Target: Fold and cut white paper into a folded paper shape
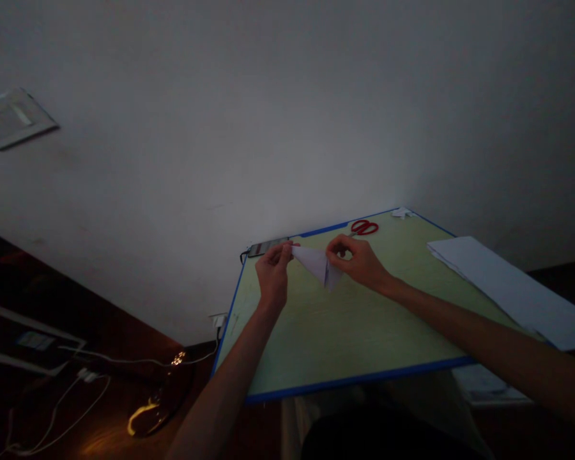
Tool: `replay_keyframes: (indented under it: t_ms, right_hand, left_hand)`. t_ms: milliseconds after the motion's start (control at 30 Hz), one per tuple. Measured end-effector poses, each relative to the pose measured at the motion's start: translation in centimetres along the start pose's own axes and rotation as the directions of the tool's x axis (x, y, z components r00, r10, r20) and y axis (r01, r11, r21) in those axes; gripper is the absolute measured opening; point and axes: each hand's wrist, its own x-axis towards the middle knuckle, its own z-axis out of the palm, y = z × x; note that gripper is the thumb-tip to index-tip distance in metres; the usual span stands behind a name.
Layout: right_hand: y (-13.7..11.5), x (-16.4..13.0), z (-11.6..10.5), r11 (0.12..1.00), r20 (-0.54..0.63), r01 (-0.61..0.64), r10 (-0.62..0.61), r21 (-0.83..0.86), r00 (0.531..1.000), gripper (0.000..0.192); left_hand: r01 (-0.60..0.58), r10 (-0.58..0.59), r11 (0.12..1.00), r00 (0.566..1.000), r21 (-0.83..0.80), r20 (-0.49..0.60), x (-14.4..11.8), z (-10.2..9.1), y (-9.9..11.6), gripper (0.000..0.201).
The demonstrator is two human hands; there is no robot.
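A folded white paper triangle point(316, 264) is held up just above a pale green board point(345, 332) with a blue edge. My left hand point(273, 271) pinches the paper's left tip between thumb and fingers. My right hand point(357, 259) grips the paper's right side, fingers curled over the fold. Both forearms reach in from the bottom of the view.
Red-handled scissors point(364, 227) lie near the board's far edge, with a small white paper scrap point(402, 213) at the far corner. A stack of white sheets point(512, 287) lies at the right. A dark phone point(266, 247) sits at the far left corner. Cables point(76, 377) run over the dark floor at the left.
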Motion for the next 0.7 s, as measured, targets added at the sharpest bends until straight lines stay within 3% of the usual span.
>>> replay_keyframes:
  t_ms: [100, 300, 533, 700]
  right_hand:
    - [-0.08, 0.03, 0.07, 1.0, -0.031, -0.015, 0.015, 0.022, 0.999, 0.001]
    - [0.05, 0.01, 0.09, 0.998, -0.042, -0.015, 0.017, 0.061, 0.999, 0.025]
    - [0.1, -0.05, 0.2, 1.0, -0.049, 0.013, -0.012, 0.021, 0.999, 0.017]
    - [0.01, 0.1, 0.22, 0.997, -0.058, -0.047, 0.051, 0.059, 0.997, 0.017]
  left_hand:
    - [-0.014, 0.014, 0.999, 1.0, 0.034, -0.005, -0.12, 0.11, 0.26, 0.028]
    - [-0.003, 0.004, 0.999, 1.0, 0.043, -0.011, -0.12, 0.14, 0.39, 0.029]
    - [-0.003, 0.005, 0.997, 1.0, 0.071, -0.027, 0.0, 0.05, 0.33, 0.027]
    - [-0.046, 0.06, 0.984, 0.995, 0.169, -0.077, 0.03, -0.01, 0.26, 0.025]
